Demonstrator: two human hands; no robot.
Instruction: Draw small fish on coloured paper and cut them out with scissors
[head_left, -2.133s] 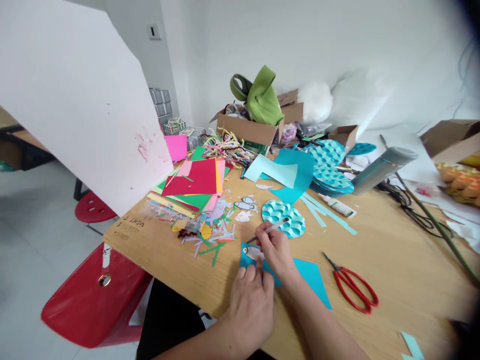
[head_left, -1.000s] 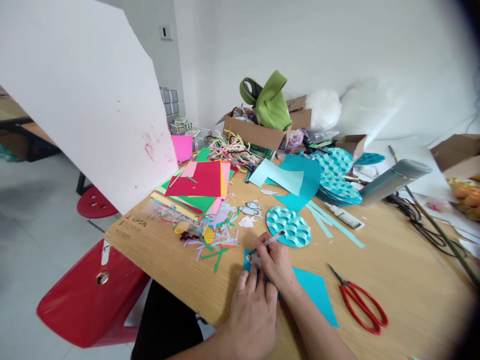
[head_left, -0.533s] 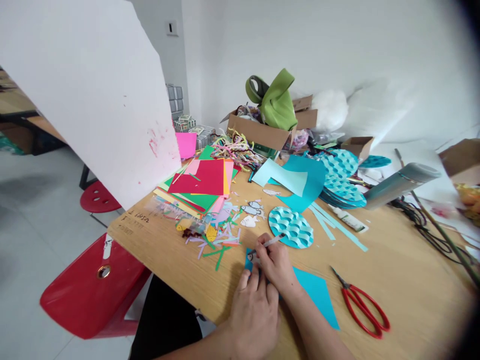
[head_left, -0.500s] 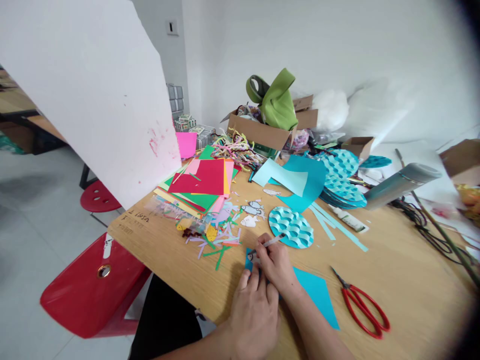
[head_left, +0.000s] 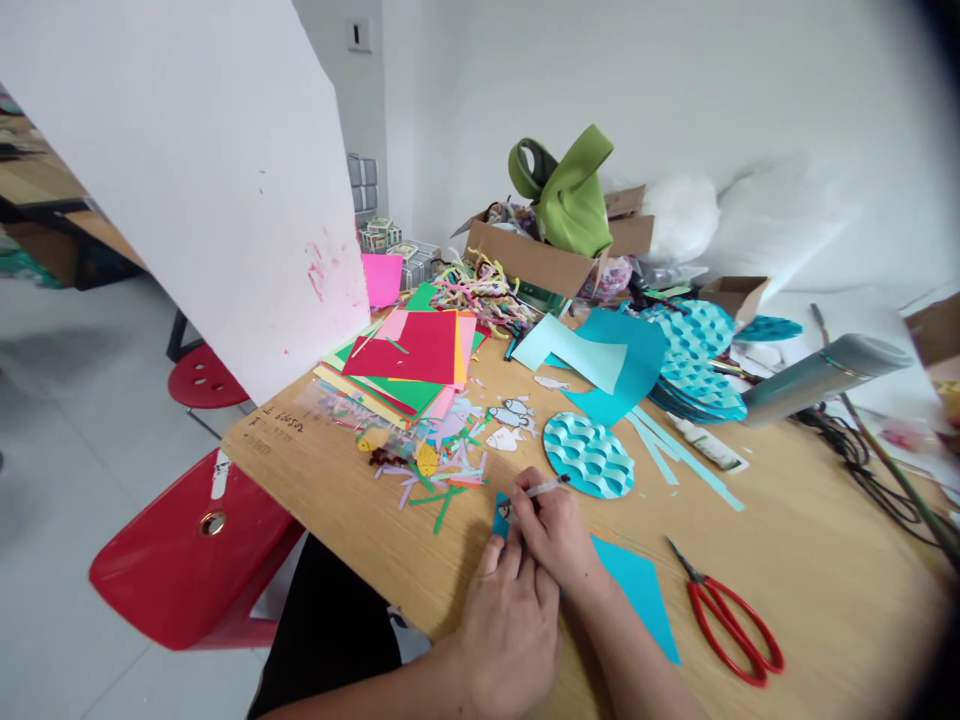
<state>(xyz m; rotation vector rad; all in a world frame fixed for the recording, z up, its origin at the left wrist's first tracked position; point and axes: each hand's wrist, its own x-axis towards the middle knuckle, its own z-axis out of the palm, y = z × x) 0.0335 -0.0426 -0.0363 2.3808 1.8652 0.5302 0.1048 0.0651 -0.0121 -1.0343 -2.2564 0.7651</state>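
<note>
Between the fingers of my right hand (head_left: pixel 553 528) is a slim pen (head_left: pixel 546 487), its tip at a small fish drawing lying on a blue paper piece (head_left: pixel 499 522). My left hand (head_left: pixel 510 620) lies flat with fingers extended, pressing on the paper just below the drawing. Part of the drawing is hidden under my fingers. Above my hands rests an oval with turquoise wave-shaped paper (head_left: pixel 589 455). Cut-out paper fish (head_left: pixel 510 412) are at its left. A larger blue sheet (head_left: pixel 637 595) extends from beneath my right forearm.
Red-handled scissors (head_left: pixel 727 615) lie at the right. A glue bottle (head_left: pixel 706 442) and a grey metal flask (head_left: pixel 829 378) are farther back. Coloured sheets (head_left: pixel 405 345) and paper strips (head_left: pixel 446 508) cover the left side. Behind stands a cardboard box (head_left: pixel 525 258) with a green bag.
The camera view has shifted slightly, so the tabletop items appear a little farther right. Both hands keep nearly the same pose over the blue paper.
</note>
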